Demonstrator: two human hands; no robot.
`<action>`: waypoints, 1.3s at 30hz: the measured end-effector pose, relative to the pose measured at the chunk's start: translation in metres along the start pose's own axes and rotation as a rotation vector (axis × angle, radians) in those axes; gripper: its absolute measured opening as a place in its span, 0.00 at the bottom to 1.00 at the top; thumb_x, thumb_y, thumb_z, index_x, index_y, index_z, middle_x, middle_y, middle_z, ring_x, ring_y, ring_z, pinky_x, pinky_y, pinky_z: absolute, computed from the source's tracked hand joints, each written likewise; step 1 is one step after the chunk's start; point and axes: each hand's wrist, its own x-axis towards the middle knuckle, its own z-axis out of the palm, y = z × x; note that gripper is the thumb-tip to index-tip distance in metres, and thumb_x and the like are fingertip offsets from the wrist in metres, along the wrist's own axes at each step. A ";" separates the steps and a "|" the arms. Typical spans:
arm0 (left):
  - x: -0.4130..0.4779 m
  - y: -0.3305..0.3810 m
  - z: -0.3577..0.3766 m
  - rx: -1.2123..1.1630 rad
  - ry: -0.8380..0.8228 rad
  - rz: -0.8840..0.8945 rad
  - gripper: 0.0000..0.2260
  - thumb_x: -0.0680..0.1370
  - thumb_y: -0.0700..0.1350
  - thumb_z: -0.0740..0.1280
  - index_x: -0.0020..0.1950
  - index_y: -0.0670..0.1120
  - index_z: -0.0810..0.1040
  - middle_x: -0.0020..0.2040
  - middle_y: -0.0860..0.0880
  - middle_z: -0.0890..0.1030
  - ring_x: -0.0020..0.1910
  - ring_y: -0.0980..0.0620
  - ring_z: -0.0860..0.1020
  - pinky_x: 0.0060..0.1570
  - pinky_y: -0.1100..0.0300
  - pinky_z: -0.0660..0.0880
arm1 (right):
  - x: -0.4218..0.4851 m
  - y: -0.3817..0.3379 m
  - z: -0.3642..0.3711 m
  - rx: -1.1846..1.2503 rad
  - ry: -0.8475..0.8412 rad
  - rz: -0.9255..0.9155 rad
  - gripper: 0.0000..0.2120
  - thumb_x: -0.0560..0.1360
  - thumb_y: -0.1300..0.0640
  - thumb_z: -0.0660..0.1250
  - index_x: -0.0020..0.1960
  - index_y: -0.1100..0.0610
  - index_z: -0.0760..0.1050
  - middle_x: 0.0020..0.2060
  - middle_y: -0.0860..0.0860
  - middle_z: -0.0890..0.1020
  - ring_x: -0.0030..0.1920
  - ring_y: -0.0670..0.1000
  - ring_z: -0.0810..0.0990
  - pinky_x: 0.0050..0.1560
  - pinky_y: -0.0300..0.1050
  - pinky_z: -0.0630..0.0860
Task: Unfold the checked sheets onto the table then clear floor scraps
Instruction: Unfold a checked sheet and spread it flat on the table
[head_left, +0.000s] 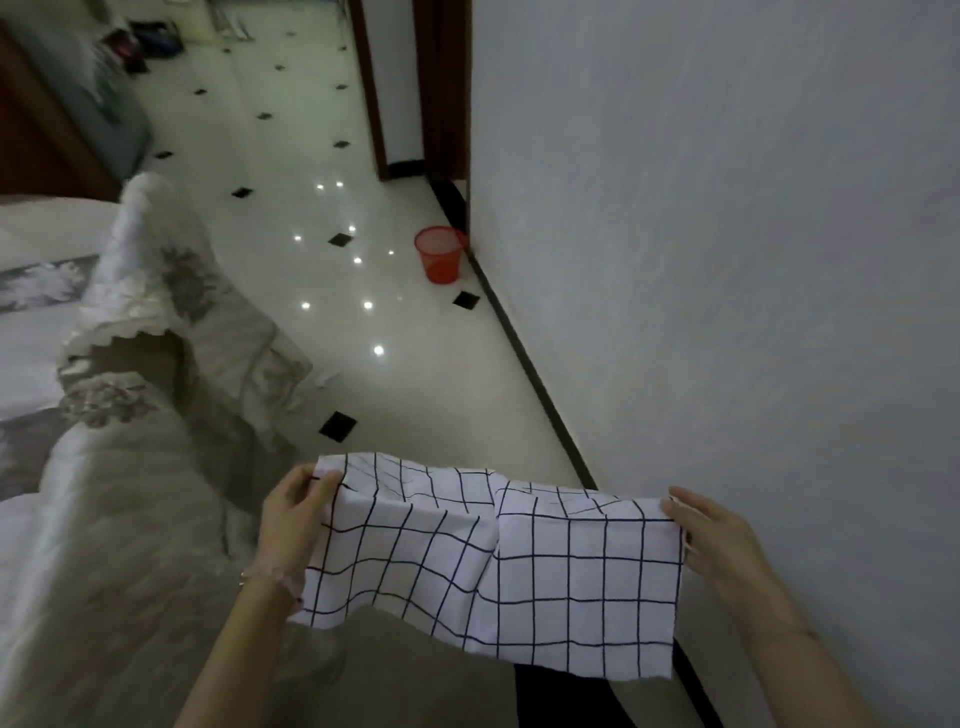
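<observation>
**Checked sheet, being held spread between two hands, beside a bedroom wall**

1. Wall (727, 260): pale and plain, running along the right, with the person standing close beside it.
2. Tiled floor (415, 374): glossy white with black diamond insets, reflecting ceiling lights.
3. Bed quilt (130, 519): cream and frilled, lying heaped at the left and spilling toward the floor.
4. Checked sheet (519, 571): white with a thin black grid, hanging in the air low in the view, over the quilt's edge. It is touching neither the floor nor any bench; no bench is showing. A crease is running down its middle, so it is probably being pulled open from a fold.
5. Red mesh waste basket (439, 254): standing on the floor at the wall's corner, well apart from the sheet, likely waiting for scraps.
6. Left hand (291, 519): pinching the sheet's upper left corner, fingers curling round the edge.
7. Right hand (722, 540): gripping the upper right corner. The sheet is spanning the whole gap between the hands, and their outward pull is drawing the top edge taut.
8. White scrap (323, 380): lying on the floor just beside the quilt, too small to tell its material.
</observation>
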 end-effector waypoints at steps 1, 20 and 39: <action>0.014 0.003 0.004 -0.015 0.037 -0.020 0.06 0.77 0.41 0.64 0.47 0.40 0.78 0.41 0.46 0.79 0.41 0.51 0.75 0.38 0.60 0.71 | 0.028 -0.011 0.011 -0.015 -0.041 0.026 0.11 0.74 0.62 0.68 0.55 0.55 0.77 0.50 0.55 0.81 0.47 0.51 0.79 0.46 0.45 0.76; 0.305 0.105 -0.023 -0.218 0.658 0.013 0.05 0.77 0.43 0.66 0.45 0.44 0.80 0.48 0.43 0.82 0.50 0.46 0.79 0.55 0.49 0.75 | 0.345 -0.299 0.373 -0.294 -0.560 -0.298 0.07 0.74 0.62 0.67 0.52 0.58 0.79 0.48 0.55 0.82 0.47 0.51 0.79 0.45 0.42 0.76; 0.395 0.217 -0.255 -0.312 1.322 0.277 0.08 0.76 0.40 0.65 0.39 0.49 0.77 0.39 0.50 0.79 0.38 0.57 0.77 0.38 0.69 0.75 | 0.235 -0.453 0.877 -0.165 -1.328 -0.544 0.15 0.59 0.47 0.74 0.44 0.51 0.80 0.42 0.49 0.81 0.43 0.46 0.80 0.38 0.33 0.78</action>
